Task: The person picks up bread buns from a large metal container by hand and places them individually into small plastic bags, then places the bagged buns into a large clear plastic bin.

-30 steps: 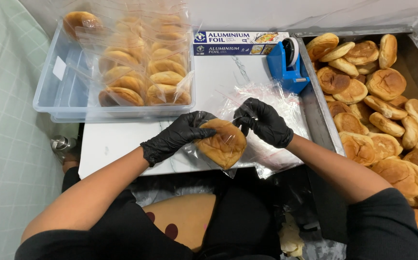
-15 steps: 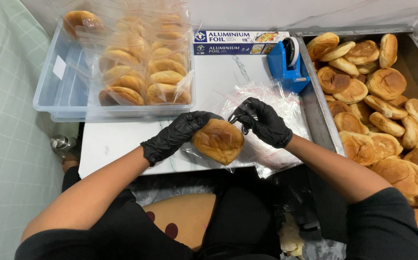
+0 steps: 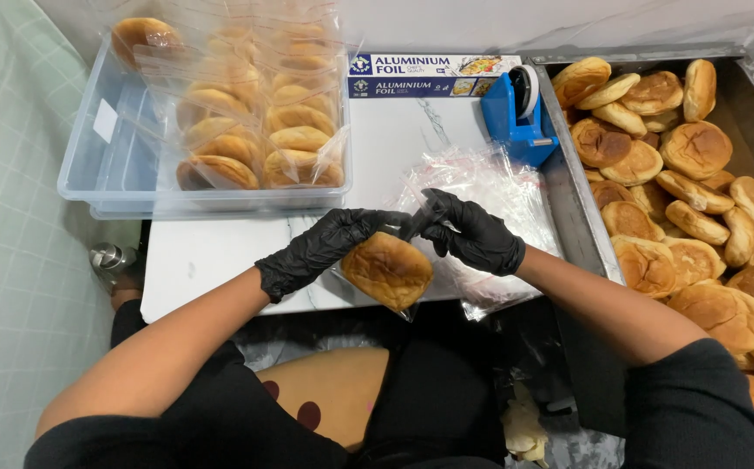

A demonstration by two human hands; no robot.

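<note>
Overhead, both black-gloved hands pinch the mouth of a clear plastic bag [image 3: 394, 300] holding a bread bun [image 3: 387, 270] at the white table's [image 3: 194, 260] near edge, left hand [image 3: 320, 250] and right hand [image 3: 472, 233] fingers closed on the film, where a loose pinch could, I judge, drop the bun floorward.

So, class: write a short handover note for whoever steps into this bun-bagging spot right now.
Left hand: gloved, holding the bagged bun at the table edge.
Right hand: gloved, pinching the bag's open top.
Done: bagged buns stacked in the clear bin.
Left: many loose buns in the metal tray; spare clear bags lie under the right hand, blue tape dispenser behind.
</note>
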